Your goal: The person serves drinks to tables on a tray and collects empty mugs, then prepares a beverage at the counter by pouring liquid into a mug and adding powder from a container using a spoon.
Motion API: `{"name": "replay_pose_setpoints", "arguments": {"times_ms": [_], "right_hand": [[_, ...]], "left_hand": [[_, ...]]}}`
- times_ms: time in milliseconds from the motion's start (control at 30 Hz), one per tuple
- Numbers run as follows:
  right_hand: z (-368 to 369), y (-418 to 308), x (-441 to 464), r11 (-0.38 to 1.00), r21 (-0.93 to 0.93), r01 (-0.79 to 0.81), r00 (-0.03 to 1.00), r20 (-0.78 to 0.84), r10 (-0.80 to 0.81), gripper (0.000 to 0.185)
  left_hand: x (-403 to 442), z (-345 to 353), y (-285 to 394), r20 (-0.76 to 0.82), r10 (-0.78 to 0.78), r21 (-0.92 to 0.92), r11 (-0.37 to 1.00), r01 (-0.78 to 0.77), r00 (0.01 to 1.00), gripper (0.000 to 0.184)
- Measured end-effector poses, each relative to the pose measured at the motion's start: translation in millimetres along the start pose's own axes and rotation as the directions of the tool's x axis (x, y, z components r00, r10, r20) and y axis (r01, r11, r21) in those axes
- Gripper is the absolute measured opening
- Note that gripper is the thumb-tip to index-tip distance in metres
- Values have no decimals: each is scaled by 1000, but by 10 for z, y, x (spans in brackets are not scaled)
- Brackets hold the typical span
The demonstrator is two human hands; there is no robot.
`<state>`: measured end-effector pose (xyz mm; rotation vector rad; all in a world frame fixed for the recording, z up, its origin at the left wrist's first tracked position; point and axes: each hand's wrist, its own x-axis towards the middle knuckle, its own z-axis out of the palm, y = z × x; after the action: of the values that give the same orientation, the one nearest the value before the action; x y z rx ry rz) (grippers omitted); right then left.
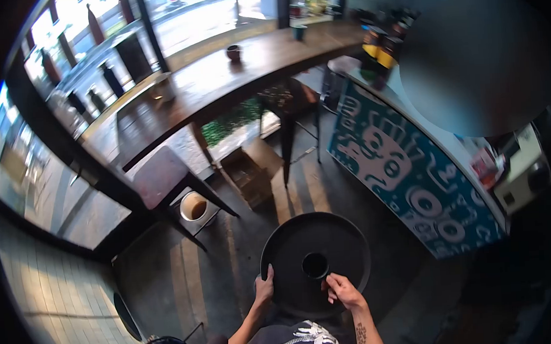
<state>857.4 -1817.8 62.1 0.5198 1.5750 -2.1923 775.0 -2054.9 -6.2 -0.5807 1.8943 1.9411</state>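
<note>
A round black tray (291, 239) is held level in front of my body. My left hand (265, 287) grips its left rim, thumb on top and the other fingers hidden below. On the tray sits a small dark cup (315, 265), seen from above; its contents are too dark to make out. My right hand (344, 291) is closed at the cup's lower right side, fingers pinched where a handle seems to be.
A long wooden counter (208, 82) runs along the window, bearing a small brown cup (234, 52). Below are a stool (162, 175), a cardboard box (248, 179) and a white bucket (194, 206) with brown contents. To the right stands a counter with a teal patterned front (406, 171).
</note>
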Motion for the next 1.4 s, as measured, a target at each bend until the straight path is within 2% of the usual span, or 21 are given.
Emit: {"name": "replay_pose_setpoints", "arguments": {"times_ms": [33, 100, 133, 200, 300, 367, 400, 467, 567, 600, 700, 833, 967, 1067, 1100, 1167, 1200, 1267, 1300, 1367, 1400], "right_hand": [[-110, -29, -115, 999, 22, 44, 998, -39, -43, 29], [-341, -80, -302, 991, 76, 110, 985, -145, -98, 29], [-461, -106, -386, 987, 42, 154, 971, -189, -143, 29], [-853, -137, -579, 973, -100, 208, 917, -326, -229, 29], [-1308, -284, -774, 973, -147, 175, 873, -434, -223, 29], [-1687, -335, -910, 974, -121, 191, 838, -497, -226, 30], [-1888, -381, -975, 972, -118, 204, 812, -534, -235, 30], [-2255, -493, -1169, 966, -160, 204, 755, -603, -259, 31], [-2685, -657, -1531, 951, -132, 278, 683, -670, -292, 31], [-2801, -698, -1665, 947, -104, 304, 642, -712, -284, 30], [-3113, -714, -2042, 942, -110, 316, 491, -831, -261, 27], [-3516, -556, -2454, 904, -104, 415, 349, -899, -264, 26], [-4011, -396, -2972, 874, -58, 482, 197, -965, -173, 21], [-4484, -120, -3613, 848, -160, 505, 25, -980, -199, 13], [-4631, -57, -3879, 842, -113, 527, -25, -993, -118, 14], [-4923, 68, -4437, 828, -291, 479, -331, -934, -136, 14], [-5054, 105, -4680, 884, -320, 342, -454, -879, -143, 15], [-5443, 426, -5228, 938, -346, 8, -656, -710, -256, 14], [-5615, 511, -5455, 944, -329, -30, -701, -666, -254, 18], [-5976, 657, -5752, 954, -299, 19, -763, -621, -179, 28], [-6114, 667, -5889, 954, -263, 145, -708, -701, -85, 31]], "left_hand": [[-118, 190, 105, 56, -12, 49, 999, 9, 998, 52], [-279, 686, 402, 7, -90, 88, 992, 89, 996, 49], [-222, 887, 325, 32, -82, 39, 996, 80, 996, 48], [-277, 1488, 441, 151, -145, 135, 983, 125, 978, 49], [-162, 2140, 395, 247, -181, 143, 978, 149, 952, 50], [-93, 2617, 330, 410, -115, 53, 993, 102, 905, 50], [-85, 2902, 388, 445, -126, 81, 992, 100, 886, 50], [-156, 3455, 498, 469, -178, 265, 963, 55, 865, 51], [-93, 4250, 423, 621, -190, 358, 932, -60, 760, 50], [-351, 4581, 542, 606, -168, 320, 946, -44, 777, 45], [-443, 5257, 460, 671, -300, 505, 854, -123, 678, 43], [-803, 6105, 262, 813, -282, 436, 875, -212, 509, 43], [-1343, 6905, -57, 700, -374, 620, 741, -257, 609, 53], [-1823, 7476, -410, 797, -359, 548, 768, -331, 485, 55], [-1978, 7652, -583, 819, -346, 503, 816, -284, 457, 47], [-2270, 7963, -791, 852, -401, 487, 843, -228, 336, 45], [-2388, 8109, -871, 850, -408, 492, 841, -227, 333, 45], [-2685, 8478, -1194, 813, -362, 508, 824, -253, 456, 55], [-2882, 8662, -1246, 819, -356, 499, 828, -255, 449, 55], [-3215, 8890, -1340, 814, -375, 502, 839, -212, 444, 57], [-3339, 9032, -1383, 819, -401, 506, 843, -186, 410, 55]]}}
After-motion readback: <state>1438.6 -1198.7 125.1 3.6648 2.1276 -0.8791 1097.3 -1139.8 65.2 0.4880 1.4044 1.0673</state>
